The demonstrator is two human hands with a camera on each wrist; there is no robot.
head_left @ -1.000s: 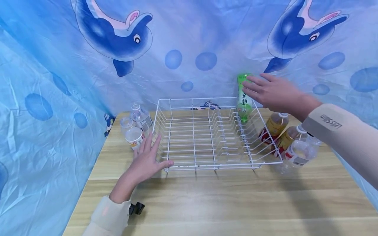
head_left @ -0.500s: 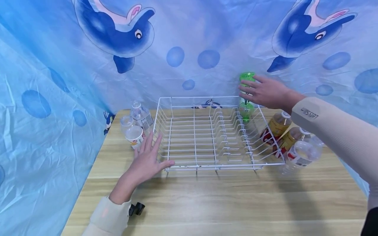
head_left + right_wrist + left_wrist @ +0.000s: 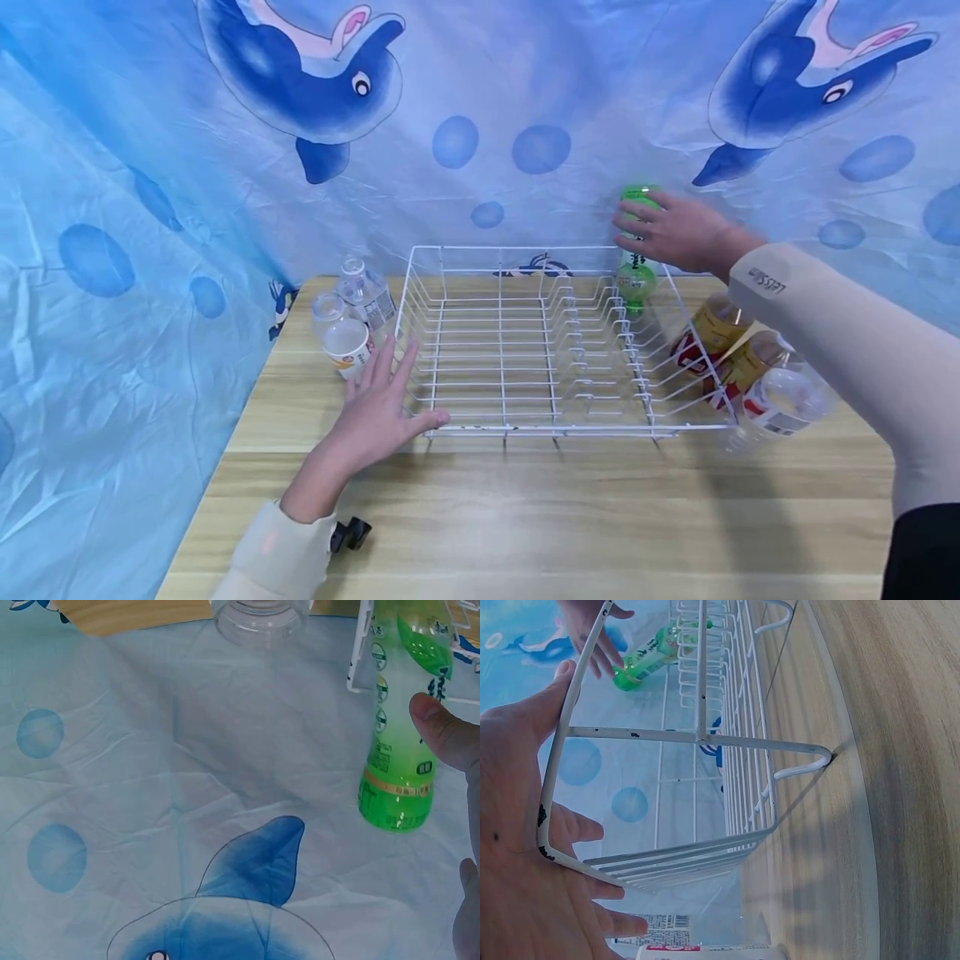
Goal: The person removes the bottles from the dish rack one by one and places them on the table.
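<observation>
A white wire dish rack (image 3: 480, 429) stands on the wooden table. In its back right part a green-tinted plastic bottle (image 3: 637, 282) is upside down, base up and neck between the wire prongs. My right hand (image 3: 678, 232) is at the bottle's upper part, fingers outstretched and partly covering it. In the right wrist view the thumb (image 3: 430, 709) overlaps the bottle's side; firm contact cannot be told. My left hand (image 3: 378, 417) rests at the rack's front left corner with fingers spread. In the left wrist view its palm lies against the rim.
Left of the rack stand two clear bottles (image 3: 366, 292) and a white paper cup (image 3: 348, 346). Right of it are bottles with yellow and red labels (image 3: 712, 329) and a tipped clear bottle (image 3: 783, 400). A blue dolphin-print curtain (image 3: 487, 75) hangs behind.
My right hand has moved slightly closer to the green bottle and lower along it. The head view has shifted a little. My left hand stays on the rack corner.
</observation>
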